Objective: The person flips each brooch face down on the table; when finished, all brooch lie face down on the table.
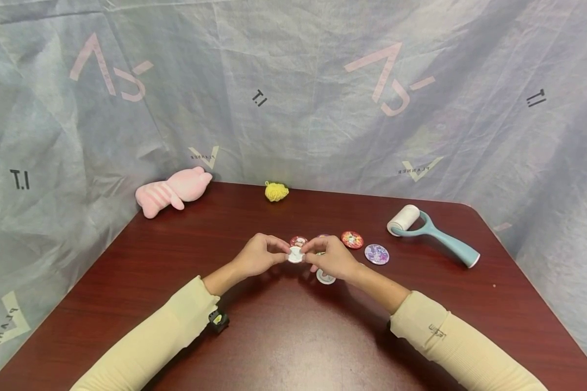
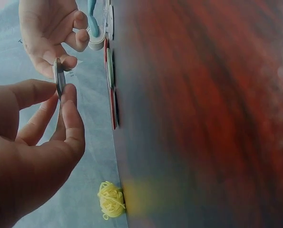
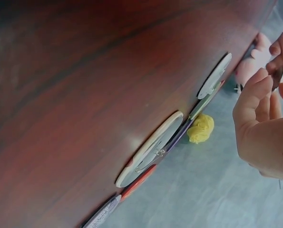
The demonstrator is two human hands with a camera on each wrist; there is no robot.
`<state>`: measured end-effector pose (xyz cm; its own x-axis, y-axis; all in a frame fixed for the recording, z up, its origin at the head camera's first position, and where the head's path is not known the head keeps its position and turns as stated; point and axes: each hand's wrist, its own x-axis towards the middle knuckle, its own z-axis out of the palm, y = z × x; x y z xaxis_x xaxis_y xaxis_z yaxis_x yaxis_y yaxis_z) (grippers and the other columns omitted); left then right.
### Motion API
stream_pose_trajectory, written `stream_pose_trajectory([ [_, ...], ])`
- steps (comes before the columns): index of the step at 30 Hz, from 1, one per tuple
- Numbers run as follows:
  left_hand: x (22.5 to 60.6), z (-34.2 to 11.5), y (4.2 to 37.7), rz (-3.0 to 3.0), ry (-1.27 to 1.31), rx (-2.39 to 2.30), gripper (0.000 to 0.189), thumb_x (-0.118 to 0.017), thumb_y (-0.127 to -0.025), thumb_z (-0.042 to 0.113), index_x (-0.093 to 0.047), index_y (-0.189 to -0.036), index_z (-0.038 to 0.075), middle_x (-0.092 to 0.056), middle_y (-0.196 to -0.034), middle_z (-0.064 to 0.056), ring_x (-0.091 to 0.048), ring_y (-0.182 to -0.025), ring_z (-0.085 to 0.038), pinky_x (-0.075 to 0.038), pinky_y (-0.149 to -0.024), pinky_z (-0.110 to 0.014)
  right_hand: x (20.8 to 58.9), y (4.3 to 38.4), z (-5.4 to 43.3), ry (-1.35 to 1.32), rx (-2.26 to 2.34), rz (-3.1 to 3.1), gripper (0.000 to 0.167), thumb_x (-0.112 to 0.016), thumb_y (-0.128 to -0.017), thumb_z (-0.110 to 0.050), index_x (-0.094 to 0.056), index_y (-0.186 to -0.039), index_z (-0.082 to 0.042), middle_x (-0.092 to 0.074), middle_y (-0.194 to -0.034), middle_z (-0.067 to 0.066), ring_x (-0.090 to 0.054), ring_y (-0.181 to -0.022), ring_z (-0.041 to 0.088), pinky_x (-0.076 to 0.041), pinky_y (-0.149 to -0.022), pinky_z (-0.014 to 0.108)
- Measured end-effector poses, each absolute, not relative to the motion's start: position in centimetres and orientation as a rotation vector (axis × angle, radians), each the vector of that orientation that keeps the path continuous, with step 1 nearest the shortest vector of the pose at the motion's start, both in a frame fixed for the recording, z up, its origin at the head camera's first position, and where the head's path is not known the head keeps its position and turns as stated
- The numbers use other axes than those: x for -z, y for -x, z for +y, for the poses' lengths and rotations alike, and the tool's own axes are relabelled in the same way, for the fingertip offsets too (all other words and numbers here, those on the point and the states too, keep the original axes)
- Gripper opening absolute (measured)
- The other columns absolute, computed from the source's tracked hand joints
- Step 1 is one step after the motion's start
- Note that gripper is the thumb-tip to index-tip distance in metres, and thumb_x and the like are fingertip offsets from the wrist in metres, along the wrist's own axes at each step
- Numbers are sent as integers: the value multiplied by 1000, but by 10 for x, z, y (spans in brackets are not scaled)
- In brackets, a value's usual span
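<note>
Both hands hold one small round pin badge (image 1: 295, 254) between them above the table, its whitish side showing in the head view. My left hand (image 1: 260, 255) pinches its left edge between thumb and fingers; my right hand (image 1: 335, 258) pinches the right edge. Seen edge-on, the badge (image 2: 59, 78) looks thin in the left wrist view. Under and around the hands lie more badges: a red one (image 1: 299, 240) just behind, a pale-backed one (image 1: 326, 278) partly covered by the right hand, an orange-red one (image 1: 352, 239) and a purple one (image 1: 376, 254). A badge (image 3: 151, 149) shows its pin back.
A lint roller (image 1: 432, 233) with a light blue handle lies at the right. A yellow yarn bundle (image 1: 276, 191) sits at the back edge, and a pink plush toy (image 1: 173, 191) at the back left. Grey printed cloth (image 1: 293, 108) hangs behind the dark red table (image 1: 293, 336).
</note>
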<state>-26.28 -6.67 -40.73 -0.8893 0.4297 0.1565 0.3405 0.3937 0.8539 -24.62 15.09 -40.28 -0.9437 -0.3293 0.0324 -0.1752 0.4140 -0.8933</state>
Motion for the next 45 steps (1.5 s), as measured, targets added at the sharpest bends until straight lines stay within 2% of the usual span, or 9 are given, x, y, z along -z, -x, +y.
stream_pose_trajectory([
  [6, 406, -68, 263, 2531, -607, -1534, 8, -74, -83, 3, -76, -90, 4, -74, -93, -5, -66, -82, -14, -52, -66, -28, 405, 247, 149, 526, 1574, 2503, 19, -69, -85, 1, -70, -103, 7, -70, -86, 22, -67, -64, 39, -52, -51, 29],
  [9, 406, -68, 263, 2467, -574, -1563, 11, -73, -82, 0, -73, -93, 0, -74, -87, -9, -66, -71, -13, -53, -58, -30, 405, 247, 147, 524, 1560, 2509, 19, -70, -84, 2, -70, -102, 6, -71, -85, 24, -67, -63, 38, -52, -50, 29],
  [11, 406, -68, 262, 2448, -572, -1569, 13, -73, -82, -1, -72, -95, -1, -74, -86, -10, -67, -70, -14, -54, -58, -32, 405, 247, 145, 506, 1540, 2526, 18, -71, -83, 1, -70, -101, 5, -72, -83, 22, -68, -62, 36, -52, -50, 29],
  [15, 407, -70, 263, 2455, -581, -1546, 15, -73, -81, -2, -73, -95, -1, -74, -83, -10, -68, -66, -24, -55, -56, -36, 405, 246, 142, 502, 1506, 2542, 16, -72, -82, 4, -71, -98, 3, -72, -79, 18, -68, -61, 33, -54, -53, 31],
  [19, 408, -70, 263, 2489, -573, -1491, 14, -75, -79, 0, -74, -94, 1, -73, -79, -7, -68, -61, -28, -56, -55, -38, 405, 246, 139, 524, 1469, 2546, 14, -70, -82, 6, -70, -96, 4, -72, -77, 19, -68, -61, 32, -51, -52, 26],
  [22, 407, -70, 264, 2524, -545, -1416, 14, -78, -78, 3, -75, -92, 4, -72, -77, -4, -67, -58, -24, -55, -53, -33, 406, 246, 138, 534, 1455, 2541, 13, -69, -82, 7, -70, -95, 4, -71, -76, 20, -67, -60, 31, -46, -49, 21],
  [26, 407, -70, 265, 2561, -533, -1317, 13, -80, -77, 5, -76, -90, 6, -69, -71, -1, -64, -55, -18, -50, -51, -26, 407, 247, 138, 547, 1430, 2547, 13, -69, -82, 5, -70, -95, 4, -71, -76, 18, -67, -59, 28, -45, -45, 22],
  [36, 408, -71, 266, 2568, -557, -1227, 12, -81, -77, 5, -76, -88, 7, -66, -65, 1, -59, -53, -12, -46, -50, -22, 409, 248, 134, 531, 1333, 2556, 12, -71, -83, 3, -70, -95, 1, -71, -75, 11, -63, -58, 16, -47, -44, 24],
  [45, 409, -72, 268, 2591, -558, -1171, 13, -82, -77, 7, -76, -88, 9, -65, -63, 3, -56, -52, -9, -44, -50, -21, 410, 249, 134, 558, 1299, 2564, 13, -71, -82, 3, -70, -95, 0, -71, -74, 9, -61, -57, 14, -45, -43, 23],
])
